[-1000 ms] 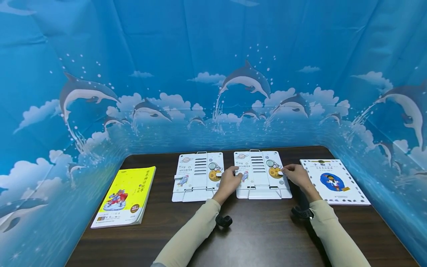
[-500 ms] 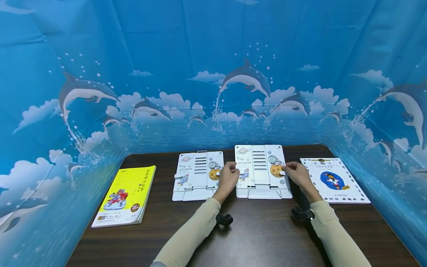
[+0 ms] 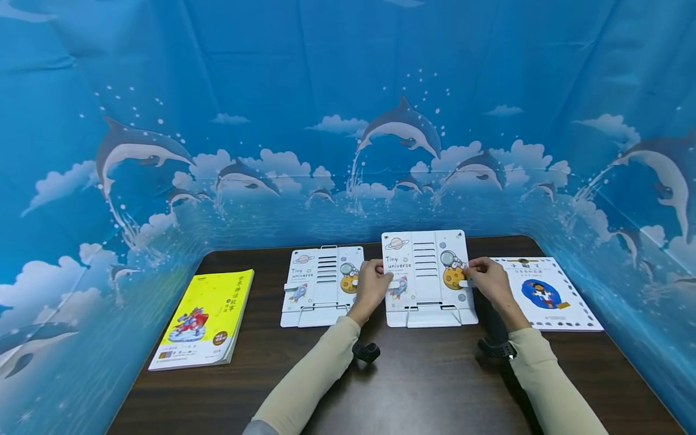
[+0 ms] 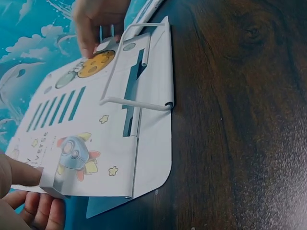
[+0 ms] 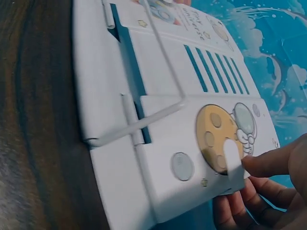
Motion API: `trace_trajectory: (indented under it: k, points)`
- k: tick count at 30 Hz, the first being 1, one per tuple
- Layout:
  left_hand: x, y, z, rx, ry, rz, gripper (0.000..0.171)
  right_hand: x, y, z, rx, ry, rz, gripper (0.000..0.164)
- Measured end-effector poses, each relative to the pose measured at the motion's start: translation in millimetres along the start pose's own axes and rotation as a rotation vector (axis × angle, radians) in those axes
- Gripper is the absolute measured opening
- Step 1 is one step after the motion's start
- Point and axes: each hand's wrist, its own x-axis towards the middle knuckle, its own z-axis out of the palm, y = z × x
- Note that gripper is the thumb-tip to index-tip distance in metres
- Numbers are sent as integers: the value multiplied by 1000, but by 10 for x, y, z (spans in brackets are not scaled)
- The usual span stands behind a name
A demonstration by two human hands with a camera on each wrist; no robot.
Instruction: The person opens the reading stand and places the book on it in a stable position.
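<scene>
Just right of centre in the head view, we see a white book stand (image 3: pixel 426 275), its panel (image 4: pixel 91 115) tilted up, the left hand (image 3: pixel 371 291) pinching one side edge and the right hand (image 3: pixel 492 281) the other. We judge it light, stiff and smooth, best held by those edges. We count two stands, the second stand (image 3: pixel 326 289) left of centre, and two books: yellow book (image 3: pixel 217 302) lower left, white book (image 3: pixel 571 305) right.
</scene>
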Motion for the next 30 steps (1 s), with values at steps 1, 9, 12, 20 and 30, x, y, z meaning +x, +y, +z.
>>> trace_trajectory:
  k: [1, 9, 12, 20, 30]
  points:
    - [-1, 0, -3, 1, 3, 2, 28, -5, -8, -9, -2, 1, -16, 38]
    - [-28, 2, -16, -22, -1, 20, 24, -19, -57, -126, -3, -26, -80, 37]
    - [-30, 2, -17, -19, 6, 33, 24, -12, -90, -154, 18, -22, -109, 35]
    - [-1, 46, -53, 3, 28, 89, 23, -30, -95, -241, 30, -57, -177, 32]
    - [120, 127, -107, 20, -15, 128, 29, -194, -104, -314, 6, -60, -205, 33]
